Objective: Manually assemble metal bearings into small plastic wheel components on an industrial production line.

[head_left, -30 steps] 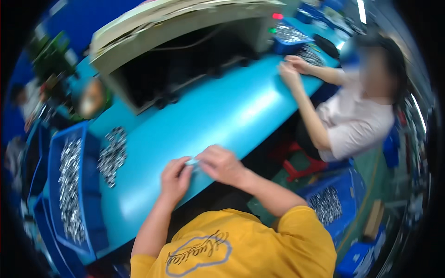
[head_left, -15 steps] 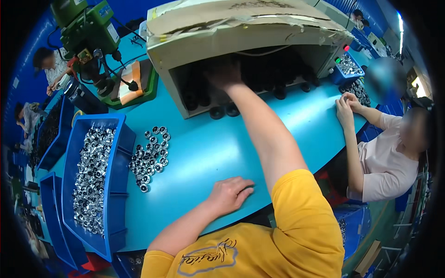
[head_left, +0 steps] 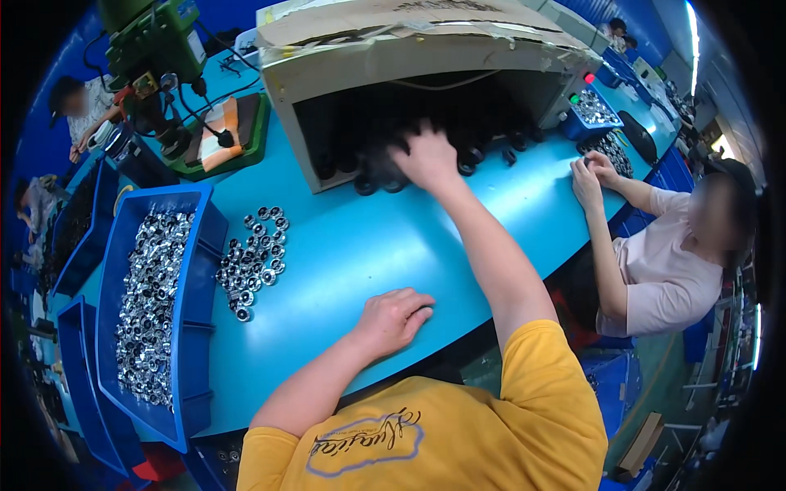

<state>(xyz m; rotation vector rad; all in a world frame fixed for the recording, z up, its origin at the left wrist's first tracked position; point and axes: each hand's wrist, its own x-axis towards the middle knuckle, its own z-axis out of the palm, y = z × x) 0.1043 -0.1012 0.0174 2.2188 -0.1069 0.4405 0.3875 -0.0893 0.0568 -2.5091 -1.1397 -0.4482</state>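
My right hand (head_left: pixel 427 159) reaches to the mouth of an open-fronted cream box (head_left: pixel 288 143), its fingers spread. Beside its fingertips are black round parts (head_left: pixel 366 185), some blurred by motion; more sit in the dark interior, hard to make out. My left hand (head_left: pixel 391 321) rests on the turquoise table (head_left: pixel 344 254) near the front edge, fingers curled together. A dark spot shows at its fingertips, too small to name. Left of it lies a loose group of shiny silver-and-black round parts (head_left: pixel 260 255).
A blue bin (head_left: pixel 196 327) of silver parts stands at the left, near a green machine (head_left: pixel 155 49). On the right, a co-worker (head_left: pixel 667 262) handles something small beside a smaller blue bin (head_left: pixel 585 129). Red and green buttons (head_left: pixel 589 78) sit on the box's side.
My right hand has drawn back from the box's dark interior to its mouth. Some black parts there are blurred by motion. My left hand stays on the table; the whole view has shifted slightly.
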